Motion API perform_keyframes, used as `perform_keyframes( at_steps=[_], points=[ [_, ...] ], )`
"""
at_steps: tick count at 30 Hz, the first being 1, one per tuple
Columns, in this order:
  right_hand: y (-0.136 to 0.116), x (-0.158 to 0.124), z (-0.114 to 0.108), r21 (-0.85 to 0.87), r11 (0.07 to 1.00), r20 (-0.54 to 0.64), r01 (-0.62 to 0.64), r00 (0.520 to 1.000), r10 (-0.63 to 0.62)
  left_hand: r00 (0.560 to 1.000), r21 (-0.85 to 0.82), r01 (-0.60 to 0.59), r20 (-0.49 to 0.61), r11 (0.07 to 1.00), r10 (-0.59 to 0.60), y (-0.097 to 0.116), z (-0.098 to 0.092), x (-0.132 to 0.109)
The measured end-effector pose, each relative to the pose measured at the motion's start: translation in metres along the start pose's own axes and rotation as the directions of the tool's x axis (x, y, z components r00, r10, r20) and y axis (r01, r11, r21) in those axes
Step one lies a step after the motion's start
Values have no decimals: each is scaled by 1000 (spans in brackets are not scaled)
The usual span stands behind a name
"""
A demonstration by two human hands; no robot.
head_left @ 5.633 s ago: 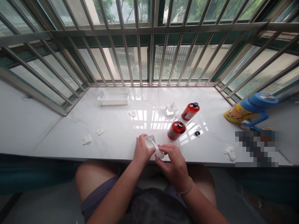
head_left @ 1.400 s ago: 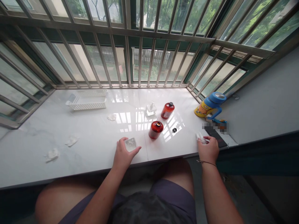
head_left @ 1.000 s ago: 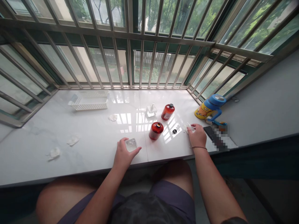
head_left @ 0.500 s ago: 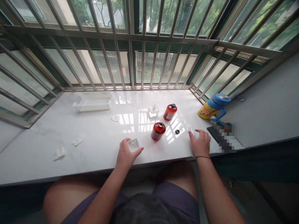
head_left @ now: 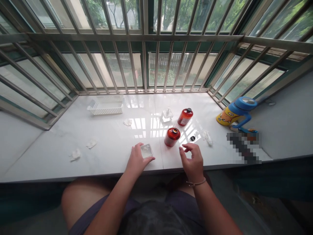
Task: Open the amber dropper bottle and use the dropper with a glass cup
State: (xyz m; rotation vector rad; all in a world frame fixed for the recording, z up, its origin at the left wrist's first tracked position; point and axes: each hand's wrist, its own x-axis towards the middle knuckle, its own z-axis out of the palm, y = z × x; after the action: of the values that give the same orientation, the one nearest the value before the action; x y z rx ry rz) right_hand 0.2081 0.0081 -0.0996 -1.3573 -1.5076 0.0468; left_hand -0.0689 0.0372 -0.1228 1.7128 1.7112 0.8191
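Note:
My left hand (head_left: pixel 137 160) is curled round a small clear square glass container (head_left: pixel 146 151) standing at the front of the white counter. My right hand (head_left: pixel 193 159) hovers over the counter to the right, fingers bent and thumb apart from them, with nothing visible in it. Just beyond that hand lies a small black ring-like cap (head_left: pixel 192 138). Between my hands, a little further back, an uncapped red bottle (head_left: pixel 172 137) stands upright. Behind it is a second red bottle (head_left: pixel 185 117) with a black cap. A crumpled white tissue (head_left: pixel 207 138) lies right of the small cap.
A clear square pump bottle (head_left: pixel 167 115) stands left of the capped bottle. A white perforated basket (head_left: pixel 106 111) sits at the back left. Several tissue scraps, one a crumpled tissue (head_left: pixel 75 155), lie leftward. At right stands a blue-and-yellow flask (head_left: pixel 232 114). Metal bars (head_left: pixel 144 65) line the window.
My right hand has come away from the crumpled tissue and moved left, towards the open red bottle. My left hand stays at the glass container. The view has shifted slightly.

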Motion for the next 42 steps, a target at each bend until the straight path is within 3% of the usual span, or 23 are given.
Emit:
perform_keyframes(
  at_steps=[2, 5, 8, 11, 15, 20, 26, 30, 33, 37, 39, 42],
  points=[
    [-18, -7, 10, 99, 994, 128, 44, 990, -56, 996, 6, -60, 69, 998, 59, -2, -10, 2],
    [-36, -19, 25, 192, 981, 319, 42, 942, -103, 990, -39, -55, 128, 998, 60, -1, -22, 3],
    [-43, -31, 38, 216, 976, 455, -3, 885, -98, 995, -60, -14, 97, 998, 20, 4, -26, -1],
    [-46, -41, 46, 237, 970, 498, -52, 864, -76, 997, -113, 40, 73, 993, -32, 17, -23, -8],
    [-52, -47, 52, 263, 954, 468, -147, 884, 7, 994, -194, 81, 88, 978, -65, 48, -17, -18],
    [-61, -45, 49, 296, 927, 306, -232, 942, 138, 998, -222, 48, 60, 974, -35, 88, -7, -24],
    [-60, -32, 30, 355, 869, 258, -344, 930, 263, 989, -244, -45, 126, 969, 78, 115, -3, -20],
    [-53, -24, 19, 359, 863, 270, -355, 925, 267, 969, -289, -104, 187, 952, 163, 126, -3, -11],
    [-48, -21, 15, 351, 845, 218, -403, 913, 344, 948, -318, -149, 223, 936, 227, 131, 1, -6],
    [-45, -19, 8, 300, 842, 129, -448, 894, 430, 889, -422, -184, 313, 888, 334, 130, 8, 1],
    [-44, -16, 4, 297, 838, 83, -457, 887, 454, 882, -502, -195, 286, 843, 375, 125, 10, 8],
    [-41, -9, -3, 280, 840, 17, -464, 878, 479, 918, -549, -232, 151, 803, 368, 115, 14, 25]
  ],
)
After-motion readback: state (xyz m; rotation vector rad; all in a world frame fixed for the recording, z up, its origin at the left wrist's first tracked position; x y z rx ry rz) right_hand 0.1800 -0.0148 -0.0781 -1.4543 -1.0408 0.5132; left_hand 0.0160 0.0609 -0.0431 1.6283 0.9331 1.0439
